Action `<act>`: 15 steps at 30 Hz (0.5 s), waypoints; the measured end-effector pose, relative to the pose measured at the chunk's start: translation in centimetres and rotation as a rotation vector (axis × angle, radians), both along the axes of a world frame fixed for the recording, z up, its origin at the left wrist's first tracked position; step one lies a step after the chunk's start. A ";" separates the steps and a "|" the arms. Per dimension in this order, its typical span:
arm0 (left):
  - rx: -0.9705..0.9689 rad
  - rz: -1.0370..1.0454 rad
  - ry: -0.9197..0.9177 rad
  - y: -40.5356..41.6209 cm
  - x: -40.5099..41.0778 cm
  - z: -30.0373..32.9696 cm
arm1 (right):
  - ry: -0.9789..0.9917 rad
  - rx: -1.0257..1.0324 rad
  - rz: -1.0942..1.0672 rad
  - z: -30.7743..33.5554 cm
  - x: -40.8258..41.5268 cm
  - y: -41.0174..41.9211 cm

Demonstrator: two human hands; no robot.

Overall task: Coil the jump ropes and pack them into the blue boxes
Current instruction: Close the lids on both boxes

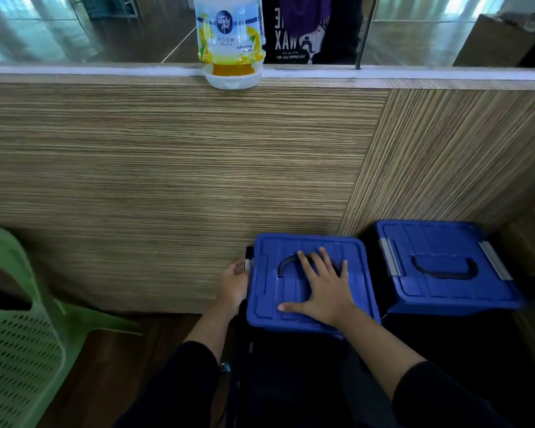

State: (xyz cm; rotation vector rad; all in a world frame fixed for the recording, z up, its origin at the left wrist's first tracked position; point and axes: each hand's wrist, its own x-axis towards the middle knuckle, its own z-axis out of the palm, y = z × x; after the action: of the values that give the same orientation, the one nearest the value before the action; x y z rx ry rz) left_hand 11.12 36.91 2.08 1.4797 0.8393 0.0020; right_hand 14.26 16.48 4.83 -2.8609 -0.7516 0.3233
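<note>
Nearest the camera, two dark-sleeved forearms reach forward to a blue plastic lidded storage box (309, 285) standing on a dark, indistinct support. The right hand (322, 288) lies flat on the lid, fingers straight and spread wide, the fingertips reaching the black recessed carry handle (286, 262) and the thumb pointing left along the near part of the lid. The left hand (233, 282) is at the box's left edge, its fingers curled at the silver-and-black side latch (248, 259); whether they grip the latch or only touch it cannot be told.

Just to the right, close but apart, stands a second blue plastic lidded box (445, 267), its lid on and two silver latches lying over the lid's edges. No jump rope is visible; whether ropes lie inside either box cannot be told.

Judged from this pose, the step in hand is working the left latch of the near box while the right hand steadies the lid. The next move probably calls for attending to the opposite latch, hidden here by the right hand and lid edge.

At the left stands a green perforated plastic chair (16, 329). Beyond, a wood-grain laminate partition (167, 156) rises to a white ledge bearing a clear room-freshener bottle with a yellow label (229, 41).
</note>
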 end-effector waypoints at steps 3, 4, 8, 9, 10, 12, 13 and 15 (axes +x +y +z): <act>0.054 -0.020 -0.002 0.0 -0.2 0.2 | 0.059 -0.006 -0.022 -0.2 -0.1 0.1; 0.055 -0.027 -0.007 0.0 -0.3 0.2 | 0.069 -0.012 -0.016 -0.2 0.0 0.0; 0.029 -0.010 -0.025 0.2 -0.4 0.3 | 0.099 -0.045 0.042 -0.2 0.2 -0.3; 0.019 0.004 -0.027 0.3 -0.3 0.3 | 0.102 -0.059 0.059 -0.2 0.3 -0.2; 0.012 0.008 -0.025 0.4 -0.2 0.3 | 0.107 -0.072 0.070 -0.2 0.4 -0.1; 0.004 0.019 -0.032 0.4 -0.2 0.4 | 0.120 -0.090 0.078 -0.2 0.9 0.1; 0.003 0.019 -0.033 0.3 -0.2 0.5 | 0.132 -0.098 0.078 -0.2 1.2 0.1; 0.006 0.017 -0.030 0.3 -0.2 0.7 | 0.155 -0.106 0.074 -0.4 1.5 0.1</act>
State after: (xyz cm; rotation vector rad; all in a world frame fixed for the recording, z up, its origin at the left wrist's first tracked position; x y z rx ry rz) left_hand 10.88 37.19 2.81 1.4751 0.8276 0.0394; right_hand 15.72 16.59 4.43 -2.8676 -0.8352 0.6045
